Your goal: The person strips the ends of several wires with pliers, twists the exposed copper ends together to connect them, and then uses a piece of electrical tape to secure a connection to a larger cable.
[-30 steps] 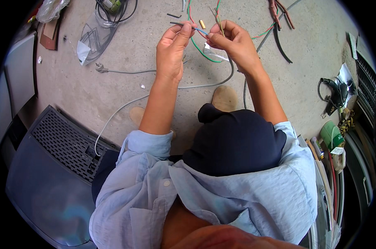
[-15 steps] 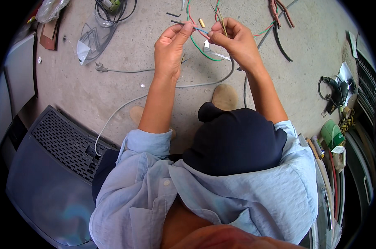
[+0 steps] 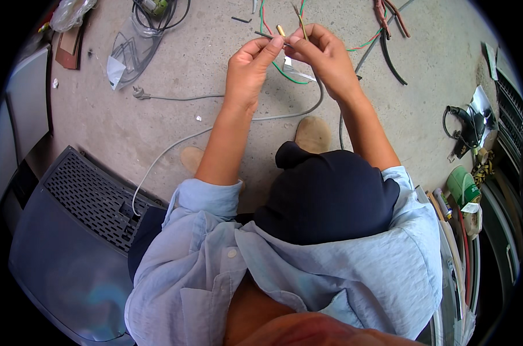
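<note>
My left hand (image 3: 249,72) pinches a thin black tube (image 3: 263,34) between thumb and fingertips, one end poking out to the left. Right beside it, my right hand (image 3: 329,63) is closed on the end of a grey cable (image 3: 296,112), and the fingertips of both hands nearly meet. A brownish-yellow wire (image 3: 301,22) sticks up past the right fingers. The gap between the hands is too small to show the join. Just beyond them, a small brass-coloured cylinder (image 3: 280,30) lies on the floor, with green wire (image 3: 287,76) and a white scrap (image 3: 296,70) nearby.
A grey plug (image 3: 139,93) and a short black piece (image 3: 241,19) lie on the concrete. A clear bag (image 3: 136,55) sits at far left, a dark perforated panel (image 3: 80,190) at near left. Black and brown cables (image 3: 388,52), a black tool (image 3: 470,127) and a green container (image 3: 462,185) are rightward.
My left hand has moved right with the black tube, closing up to the right hand. The blue wire that showed between the hands is now hidden.
</note>
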Motion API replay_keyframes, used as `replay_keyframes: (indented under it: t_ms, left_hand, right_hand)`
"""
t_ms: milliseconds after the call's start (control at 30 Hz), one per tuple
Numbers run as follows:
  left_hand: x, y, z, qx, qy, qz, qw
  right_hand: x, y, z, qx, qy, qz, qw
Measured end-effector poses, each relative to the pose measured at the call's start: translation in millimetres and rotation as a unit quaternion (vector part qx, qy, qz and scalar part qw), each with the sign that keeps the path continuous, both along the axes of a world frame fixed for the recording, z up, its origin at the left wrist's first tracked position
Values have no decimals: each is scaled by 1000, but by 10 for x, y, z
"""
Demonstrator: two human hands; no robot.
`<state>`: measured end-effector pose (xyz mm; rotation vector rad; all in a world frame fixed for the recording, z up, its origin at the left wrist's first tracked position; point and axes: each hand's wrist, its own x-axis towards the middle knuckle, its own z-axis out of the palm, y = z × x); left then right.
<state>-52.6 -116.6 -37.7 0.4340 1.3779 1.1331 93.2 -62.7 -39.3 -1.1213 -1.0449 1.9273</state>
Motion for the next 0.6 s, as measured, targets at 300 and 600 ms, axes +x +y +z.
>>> replay_keyframes:
  t_ms: [300, 600]
  left_hand:
    - [-48, 11, -2, -5, 36, 78, 996]
    - [58, -22, -4, 9, 12, 67, 998]
  right_hand:
    - [163, -3, -86, 67, -63, 67, 994]
    - [105, 4, -55, 19, -39, 28, 999]
